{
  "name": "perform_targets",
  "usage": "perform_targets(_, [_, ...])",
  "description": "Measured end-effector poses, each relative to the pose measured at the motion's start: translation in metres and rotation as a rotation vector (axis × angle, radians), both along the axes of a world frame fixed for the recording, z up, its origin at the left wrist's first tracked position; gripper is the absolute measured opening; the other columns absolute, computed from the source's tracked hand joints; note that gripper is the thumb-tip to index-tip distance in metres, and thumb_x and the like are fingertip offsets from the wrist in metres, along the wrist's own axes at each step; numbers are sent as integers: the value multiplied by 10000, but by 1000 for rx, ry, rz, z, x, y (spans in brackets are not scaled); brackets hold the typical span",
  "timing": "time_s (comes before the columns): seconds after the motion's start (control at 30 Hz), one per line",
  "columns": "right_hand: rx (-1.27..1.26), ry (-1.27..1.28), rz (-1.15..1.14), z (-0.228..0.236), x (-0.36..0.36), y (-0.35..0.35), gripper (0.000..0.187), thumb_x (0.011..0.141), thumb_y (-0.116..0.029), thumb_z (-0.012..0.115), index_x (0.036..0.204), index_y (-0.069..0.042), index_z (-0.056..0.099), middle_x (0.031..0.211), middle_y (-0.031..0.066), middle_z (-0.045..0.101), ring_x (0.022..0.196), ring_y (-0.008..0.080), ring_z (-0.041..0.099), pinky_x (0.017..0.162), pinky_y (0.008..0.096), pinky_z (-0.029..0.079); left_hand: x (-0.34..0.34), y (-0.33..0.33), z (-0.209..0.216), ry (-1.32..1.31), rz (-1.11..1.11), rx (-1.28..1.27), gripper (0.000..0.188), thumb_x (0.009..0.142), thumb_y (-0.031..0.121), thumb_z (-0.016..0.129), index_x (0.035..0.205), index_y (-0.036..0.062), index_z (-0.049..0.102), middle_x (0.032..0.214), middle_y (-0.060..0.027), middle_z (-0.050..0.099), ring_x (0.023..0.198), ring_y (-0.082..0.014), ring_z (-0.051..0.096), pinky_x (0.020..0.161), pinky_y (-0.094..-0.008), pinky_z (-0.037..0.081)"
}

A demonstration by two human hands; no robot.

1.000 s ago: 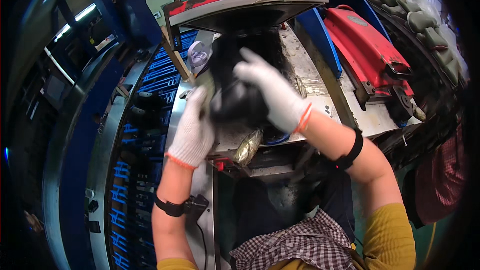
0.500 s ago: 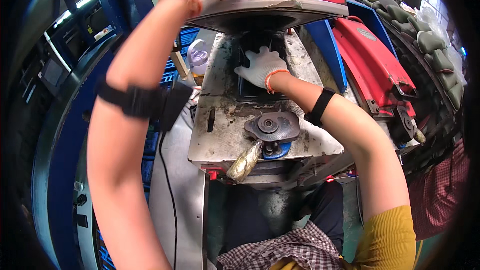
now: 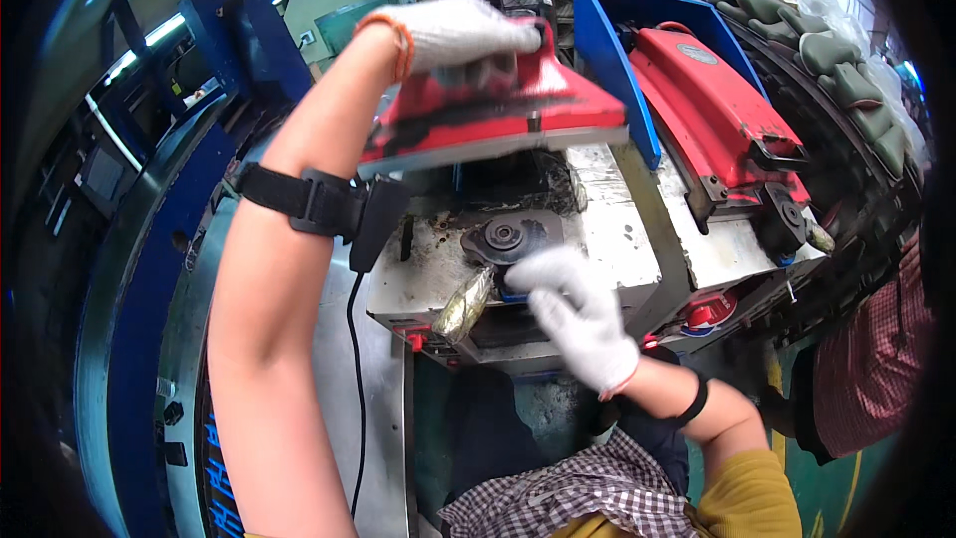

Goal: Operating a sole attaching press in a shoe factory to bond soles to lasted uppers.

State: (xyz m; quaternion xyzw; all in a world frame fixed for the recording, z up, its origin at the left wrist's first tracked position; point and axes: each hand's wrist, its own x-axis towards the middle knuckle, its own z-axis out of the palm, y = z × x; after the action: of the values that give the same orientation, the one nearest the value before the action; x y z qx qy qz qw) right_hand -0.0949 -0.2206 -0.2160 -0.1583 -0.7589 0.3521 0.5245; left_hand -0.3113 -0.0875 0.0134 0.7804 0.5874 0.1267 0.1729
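Left hand (image 3: pixel 453 32), white knit glove, is clamped on the top of the red hinged press lid (image 3: pixel 498 105), fingers curled over its upper edge. Lid is raised and tilted, clear of the metal bed (image 3: pixel 607 229) below. Motion blur on it, so it is likely mid-swing; direction can't be read from this one view.

Right hand (image 3: pixel 578 314), also gloved, is low at the front edge of the bed, fingers spread and loose, grasping nothing. It sits just beside the dark round disc fitting (image 3: pixel 506 236) and the worn brass-coloured lever (image 3: pixel 466 304) that sticks out from the front. Whether the fingertips touch the disc is unclear due to blur.

Bed under the lid is stained and grimy; I can't make out a workpiece lying in it. Black strap with cable (image 3: pixel 319 204) on the left forearm hangs close to the left edge of the bed.

Second red press (image 3: pixel 712 110) stands to the right, lid down, with a blue divider panel (image 3: pixel 607 50) between the two. Another person's checked sleeve (image 3: pixel 876 339) is at the right edge, well apart from both hands.

How I'd run this step:
- keep the grip on the lid top, not on the hinge side or the underside
- keep the right hand at the front edge, outside the lid footprint, until the lid is at rest
- watch the wrist cable against the lid edge
- move the lid in one controlled swing, no dropping
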Motion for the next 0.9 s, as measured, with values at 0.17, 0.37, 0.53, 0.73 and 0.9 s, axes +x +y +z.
perform_targets(0.17, [-1252,125,609,-56,-33,-34,466,1084,-259,615,1474,-28,506,1307,138,660,1162,208,683,938,350,587,13,-13,-57,-70,6,-356,481,962,555,661,943,95,803,635,-4,631,599,-115,593,585,-306,496])
perform_targets(0.37, [-1298,497,947,-58,-61,-28,592,1080,-343,593,1591,-103,418,1541,102,549,1375,250,565,1107,445,505,22,-24,-104,-97,10,-386,430,917,530,719,919,106,785,611,15,576,562,-104,538,537,-286,434])
perform_targets(0.53, [-1512,841,1228,-50,-72,-16,409,1052,-314,641,1400,-107,579,1374,107,633,1292,307,602,1156,537,465,20,-21,-108,-94,72,-372,421,923,535,732,877,118,758,600,20,547,528,-102,514,492,-291,391])
perform_targets(0.73, [-1639,675,1044,-35,5,-6,324,1068,-352,634,1295,-121,631,1018,16,630,806,121,561,750,310,488,27,-25,-106,-112,92,-373,410,892,519,752,880,109,754,628,10,564,534,-111,507,492,-290,378])
perform_targets(0.9, [-1430,533,800,-21,94,18,490,1068,-330,631,1485,-95,527,976,37,646,735,129,545,671,302,480,27,-26,-107,-107,140,-350,371,899,481,778,883,110,764,619,7,566,544,-107,520,502,-283,376])
